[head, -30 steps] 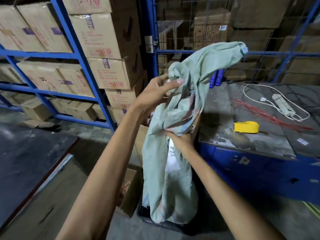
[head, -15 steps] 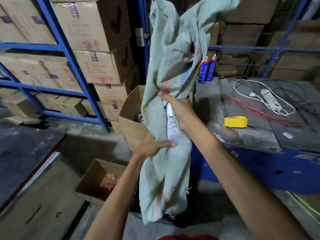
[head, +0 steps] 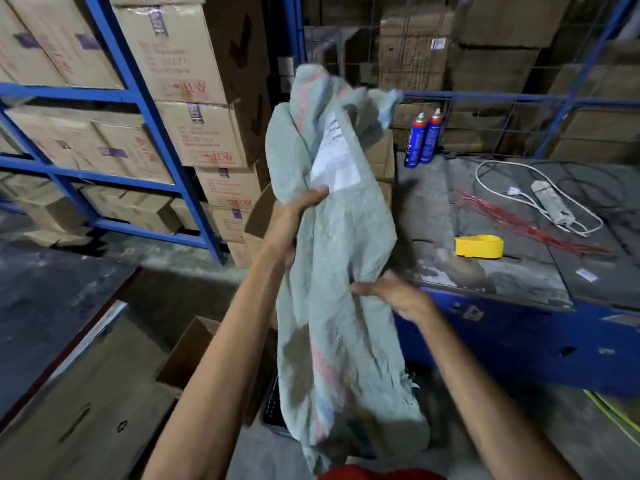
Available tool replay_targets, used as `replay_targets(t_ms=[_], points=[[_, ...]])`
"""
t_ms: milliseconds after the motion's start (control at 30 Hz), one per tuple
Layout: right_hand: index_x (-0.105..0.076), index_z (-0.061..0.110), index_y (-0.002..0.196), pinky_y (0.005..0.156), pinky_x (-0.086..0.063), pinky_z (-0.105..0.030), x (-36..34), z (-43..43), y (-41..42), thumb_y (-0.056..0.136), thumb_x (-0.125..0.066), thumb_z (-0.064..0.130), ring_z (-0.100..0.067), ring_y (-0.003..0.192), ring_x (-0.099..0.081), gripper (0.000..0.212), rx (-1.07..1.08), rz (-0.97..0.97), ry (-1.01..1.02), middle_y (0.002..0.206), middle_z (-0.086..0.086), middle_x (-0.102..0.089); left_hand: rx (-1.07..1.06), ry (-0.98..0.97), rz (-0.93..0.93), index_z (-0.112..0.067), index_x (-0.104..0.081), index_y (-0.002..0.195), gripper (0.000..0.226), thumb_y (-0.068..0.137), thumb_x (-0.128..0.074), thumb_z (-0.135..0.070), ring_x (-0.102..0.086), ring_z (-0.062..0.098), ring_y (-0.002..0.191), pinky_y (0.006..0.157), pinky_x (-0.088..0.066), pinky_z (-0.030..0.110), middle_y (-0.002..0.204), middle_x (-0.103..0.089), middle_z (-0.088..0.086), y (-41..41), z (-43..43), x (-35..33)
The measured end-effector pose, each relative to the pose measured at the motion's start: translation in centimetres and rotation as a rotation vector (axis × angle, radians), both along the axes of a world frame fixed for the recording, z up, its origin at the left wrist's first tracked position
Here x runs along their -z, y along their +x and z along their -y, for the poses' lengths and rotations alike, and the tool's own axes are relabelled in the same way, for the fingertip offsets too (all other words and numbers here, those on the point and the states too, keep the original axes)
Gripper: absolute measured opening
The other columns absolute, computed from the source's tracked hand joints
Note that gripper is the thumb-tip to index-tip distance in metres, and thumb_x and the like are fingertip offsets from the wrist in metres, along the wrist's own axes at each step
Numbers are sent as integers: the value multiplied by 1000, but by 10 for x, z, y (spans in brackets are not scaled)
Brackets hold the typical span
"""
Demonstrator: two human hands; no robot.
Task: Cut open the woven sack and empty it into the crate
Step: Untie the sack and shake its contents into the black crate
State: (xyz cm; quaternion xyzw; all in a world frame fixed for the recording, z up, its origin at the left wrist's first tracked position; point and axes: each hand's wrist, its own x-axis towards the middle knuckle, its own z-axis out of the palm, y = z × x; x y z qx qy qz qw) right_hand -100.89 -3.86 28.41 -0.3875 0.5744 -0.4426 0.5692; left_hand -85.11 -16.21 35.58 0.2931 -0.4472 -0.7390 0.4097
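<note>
The limp sack (head: 332, 271) hangs mid-frame and hides most of the crate (head: 272, 407) at bottom centre. My left hand (head: 294, 216) grips its upper part, and my right hand (head: 391, 294) presses it with straight fingers. The table (head: 436, 209) at right holds a yellow tape roll (head: 479, 244) and spray cans (head: 424, 138).

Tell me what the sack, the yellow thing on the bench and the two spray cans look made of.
Sack: woven plastic fabric, pale green and matte. It crumples limply, and its lower edge frays into threads.
Yellow thing: probably moulded plastic, smooth and evenly coloured with a slight sheen.
Spray cans: likely painted metal, with glossy blue bodies. The red and white tops are probably plastic.
</note>
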Motion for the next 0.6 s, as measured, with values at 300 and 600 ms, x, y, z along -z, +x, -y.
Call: replay_targets(t_ms=[300,600], points=[[-72,19,103,99,-54,-39,-17,36,39,53,-93,15,-22,105,-71,54,57,73,-30,105,-2,-78,32,206,-21,-10,-70,123,45,91,-66,-41,-72,25,108,93,-58,38,108,-77,10,-7,-2,-36],[-65,24,120,91,-57,-34,-86,31,-10,61,-94,28,-22,109,-70,66,-332,-317,119,124,-4,-70,237,-59,1506,-5,-64,109,92,68,-59,-87,-78,32,79,72,-64,43,99,-77,18,105,46,-31]])
